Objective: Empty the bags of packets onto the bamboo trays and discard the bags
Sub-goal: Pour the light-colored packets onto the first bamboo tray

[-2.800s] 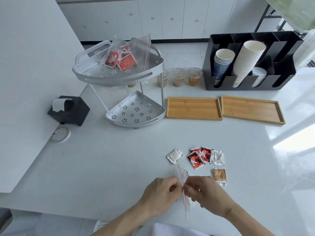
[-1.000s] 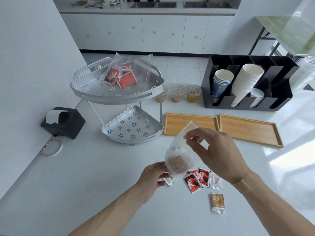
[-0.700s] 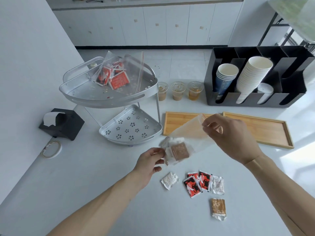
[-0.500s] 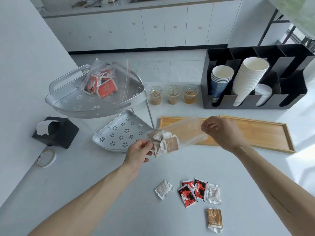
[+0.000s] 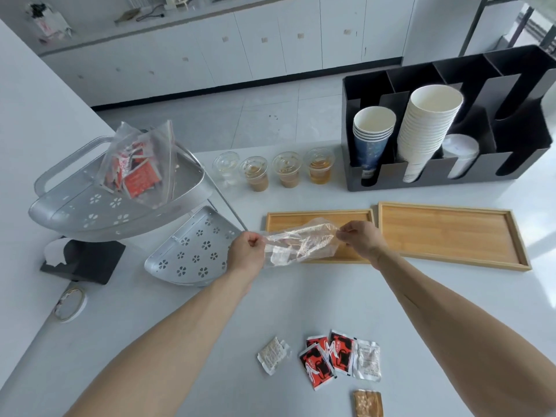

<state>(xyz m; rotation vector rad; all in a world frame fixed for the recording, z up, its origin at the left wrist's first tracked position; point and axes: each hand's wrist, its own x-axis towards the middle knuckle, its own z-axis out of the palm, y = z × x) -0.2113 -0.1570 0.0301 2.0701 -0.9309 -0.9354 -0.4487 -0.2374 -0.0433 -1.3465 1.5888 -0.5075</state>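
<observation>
Holding: I have a clear plastic bag [image 5: 298, 243] stretched sideways between both hands, above the near left corner of the left bamboo tray [image 5: 319, 218].
Left hand [image 5: 246, 257]: fingers curled, thumb and forefinger pinching the bag's left end, just off the tray's left edge.
Right hand [image 5: 359, 240]: fingertips pinching the bag's right end, over the tray's near half.
Bag contents: pale packets show through the film near the left end; I cannot tell how many, the film is blurred.
Right bamboo tray [image 5: 451, 233]: lies just beside the left one, short edges almost touching, nothing lying in it.
Loose packets [image 5: 328, 356]: a cluster on the white counter [image 5: 168, 299] near its front edge, two red-and-black ones side by side, a white one at each side, a brown one cut off by the bottom of the view.
Second bag [image 5: 135, 167]: clear, with red packets inside, propped up on the upper shelf of the metal corner rack [image 5: 90, 206] toward the counter's left side.
Back edge: four lidded plastic cups [image 5: 270, 168] in a row, three with brownish liquid, next to a black cup organizer [image 5: 451, 121] holding stacked paper cups.
Left edge: a black tissue holder [image 5: 81, 260] and a roll of tape [image 5: 70, 303] nearer the front.
</observation>
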